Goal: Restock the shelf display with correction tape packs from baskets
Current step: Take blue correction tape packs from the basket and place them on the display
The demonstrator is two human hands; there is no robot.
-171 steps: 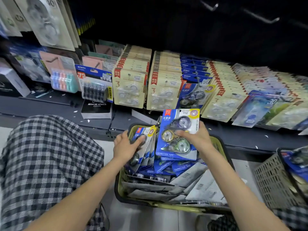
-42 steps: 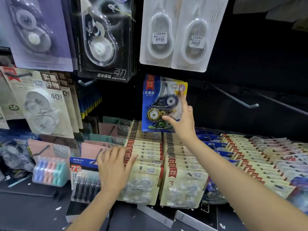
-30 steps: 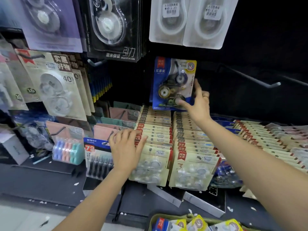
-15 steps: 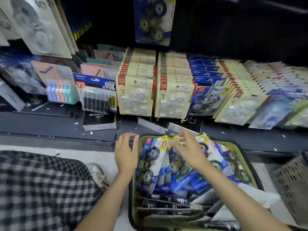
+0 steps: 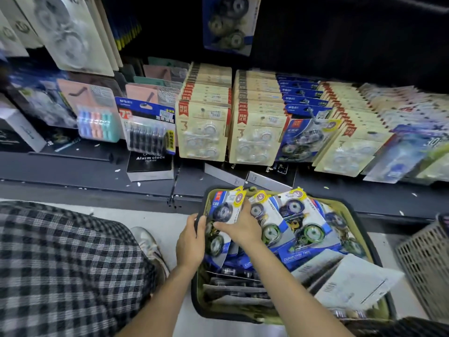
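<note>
A green basket [image 5: 362, 229] on the floor holds several blue correction tape packs, upright at the back and lying flat at the front. My left hand [image 5: 189, 242] grips the left edge of the leftmost upright pack [image 5: 224, 210]. My right hand [image 5: 239, 228] reaches across the same pack, fingers curled over its front and thumb behind it. More blue packs [image 5: 301, 224] lean to its right. One blue pack [image 5: 229, 23] hangs on a peg at the top of the display.
Rows of beige tape packs [image 5: 201, 132] and blue ones [image 5: 303, 139] fill the shelf. Black alarm clock boxes [image 5: 150, 165] lie on the shelf's front edge. A grey basket [image 5: 425, 268] stands at the right. My checked-trouser knee [image 5: 65, 263] is at the left.
The view dropped from the pegs to the basket. My right hand left the hung blue pack and came down; both hands now close on the leftmost pack in the basket.
</note>
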